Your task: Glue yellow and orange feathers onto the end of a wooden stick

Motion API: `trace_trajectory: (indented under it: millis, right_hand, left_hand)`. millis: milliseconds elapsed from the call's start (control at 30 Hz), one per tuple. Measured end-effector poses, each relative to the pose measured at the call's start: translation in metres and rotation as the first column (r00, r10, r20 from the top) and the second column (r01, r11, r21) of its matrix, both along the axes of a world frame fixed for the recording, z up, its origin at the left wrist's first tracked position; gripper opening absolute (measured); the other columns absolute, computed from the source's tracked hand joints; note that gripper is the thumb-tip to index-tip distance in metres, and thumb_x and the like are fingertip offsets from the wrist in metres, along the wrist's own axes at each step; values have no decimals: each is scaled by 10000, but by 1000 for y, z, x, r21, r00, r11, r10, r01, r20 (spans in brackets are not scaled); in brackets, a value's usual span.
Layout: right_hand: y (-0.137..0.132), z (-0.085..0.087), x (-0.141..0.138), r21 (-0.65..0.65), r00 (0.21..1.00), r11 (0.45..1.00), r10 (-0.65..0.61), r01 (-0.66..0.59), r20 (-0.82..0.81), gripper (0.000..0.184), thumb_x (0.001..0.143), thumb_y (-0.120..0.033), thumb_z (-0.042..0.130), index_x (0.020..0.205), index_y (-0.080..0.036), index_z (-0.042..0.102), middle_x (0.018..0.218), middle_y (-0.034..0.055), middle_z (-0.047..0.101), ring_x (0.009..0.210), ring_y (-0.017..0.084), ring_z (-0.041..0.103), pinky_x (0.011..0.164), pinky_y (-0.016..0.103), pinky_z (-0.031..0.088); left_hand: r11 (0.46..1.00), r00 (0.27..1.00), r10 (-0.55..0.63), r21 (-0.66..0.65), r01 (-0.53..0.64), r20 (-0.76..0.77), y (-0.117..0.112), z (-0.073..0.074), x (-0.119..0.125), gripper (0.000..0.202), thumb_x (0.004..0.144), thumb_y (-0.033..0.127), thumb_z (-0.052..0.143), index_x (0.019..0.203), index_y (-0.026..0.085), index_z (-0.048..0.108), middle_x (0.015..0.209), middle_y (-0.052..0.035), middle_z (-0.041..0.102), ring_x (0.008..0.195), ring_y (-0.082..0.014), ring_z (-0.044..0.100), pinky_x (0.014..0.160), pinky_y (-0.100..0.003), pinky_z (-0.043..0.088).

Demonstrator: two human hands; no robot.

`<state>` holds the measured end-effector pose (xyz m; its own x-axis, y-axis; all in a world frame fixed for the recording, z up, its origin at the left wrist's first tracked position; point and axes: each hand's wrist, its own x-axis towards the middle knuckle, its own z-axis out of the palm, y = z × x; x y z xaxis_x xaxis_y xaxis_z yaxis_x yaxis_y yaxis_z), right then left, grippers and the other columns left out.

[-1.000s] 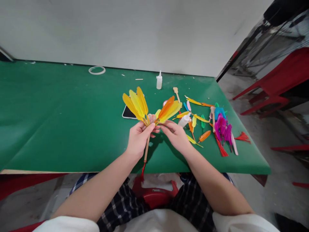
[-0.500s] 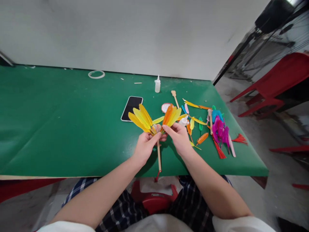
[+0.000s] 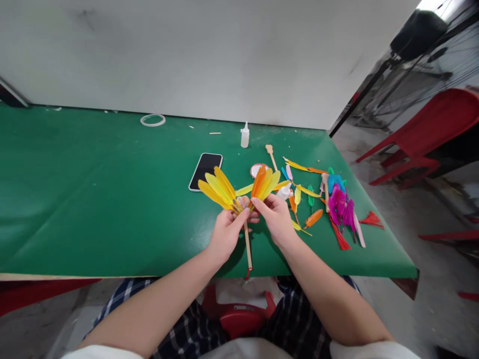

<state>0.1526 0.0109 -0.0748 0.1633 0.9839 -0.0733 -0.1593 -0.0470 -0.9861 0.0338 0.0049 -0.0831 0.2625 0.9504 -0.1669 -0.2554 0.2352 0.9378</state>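
Between my hands is a feather fan on a wooden handle (image 3: pixel 247 247), held over the front of the table, with red cord at the handle's lower end. Yellow feathers (image 3: pixel 217 188) spread to the left, and orange and yellow feathers (image 3: pixel 264 183) spread to the right. My left hand (image 3: pixel 229 230) is closed round the fan's base, thumb on the front where the quills meet. My right hand (image 3: pixel 276 219) pinches the quills of the right-hand feathers between thumb and finger. The fan's patterned centre (image 3: pixel 243 201) is partly covered by the quills and fingers.
On the green table (image 3: pixel 93 199) lie a phone (image 3: pixel 205 172), a standing glue bottle (image 3: pixel 244 137), another white bottle (image 3: pixel 284 192), a wooden stick (image 3: pixel 272 155), loose feathers (image 3: pixel 313 218) and a magenta feather bundle (image 3: pixel 342 202). A white ring (image 3: pixel 152 120) lies near the wall.
The view has shifted slightly, so the table sits a little lower in the picture. My hands keep nearly the same hold on the fan.
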Motion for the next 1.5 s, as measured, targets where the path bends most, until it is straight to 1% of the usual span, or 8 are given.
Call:
trace_trajectory:
  millis: [167,333,600,833,933,1133,1367,1500]
  right_hand:
    - [-1,1,-1,5,998,1000,-22,22,-65,226,666,-365,680,747,-170,601,663,-18,597,562,73,529,501,198,423]
    - [-1,1,-1,15,996,999,-39,40,-77,201,680,-337,679,764,-172,603,656,-23,573,587,67,513,531,193,413]
    - [0,-1,-1,12,994,999,-36,37,-106,205,682,-348,678,770,-176,608,661,-15,579,586,73,515,533,201,421]
    - [0,-2,0,2,995,999,-41,41,-89,200,677,-342,684,759,-174,612,650,-15,581,572,69,521,527,202,421]
    - [-1,0,0,-2,997,1000,-15,15,-77,196,669,-329,691,745,-168,610,662,-7,595,576,72,532,528,205,427]
    - [1,4,0,-3,986,998,62,-63,-155,195,662,-317,696,757,-169,612,704,0,617,575,63,530,511,195,426]
    - [1,1,1,-5,989,999,42,-43,-139,189,655,-313,702,747,-171,616,712,2,619,593,70,534,528,202,423]
    - [1,0,2,8,993,999,38,-38,-108,185,671,-314,690,760,-169,620,721,4,618,624,75,537,567,207,424]
  left_hand:
    - [1000,999,-29,4,29,-21,0,0,-1,387,769,430,592,977,103,577,820,-94,686,714,-180,659,537,-220,501]
    - [999,999,-34,-12,33,-42,-1,0,-1,386,764,430,599,971,106,577,767,-88,689,682,-176,658,555,-232,505]
    - [995,994,-95,-23,94,-46,0,2,-2,376,781,439,574,921,90,597,786,-106,688,679,-177,657,539,-227,503]
    - [996,995,-86,8,87,-51,1,0,-2,359,791,427,564,897,86,598,762,-101,686,650,-154,645,527,-201,494]
    - [997,996,-76,7,76,-44,1,-1,-2,354,787,427,569,897,91,592,753,-95,685,641,-151,643,522,-197,494]
    - [1000,999,-21,-11,21,-27,3,-2,-2,381,764,441,593,901,86,597,754,-98,682,633,-155,644,500,-198,496]
    - [999,1000,-10,-38,9,-22,3,-2,-2,392,733,442,626,916,97,600,741,-87,682,620,-148,641,503,-199,492]
    - [997,999,-24,-70,21,-32,3,0,-2,367,714,428,646,860,93,613,738,-92,684,637,-155,643,530,-211,490]
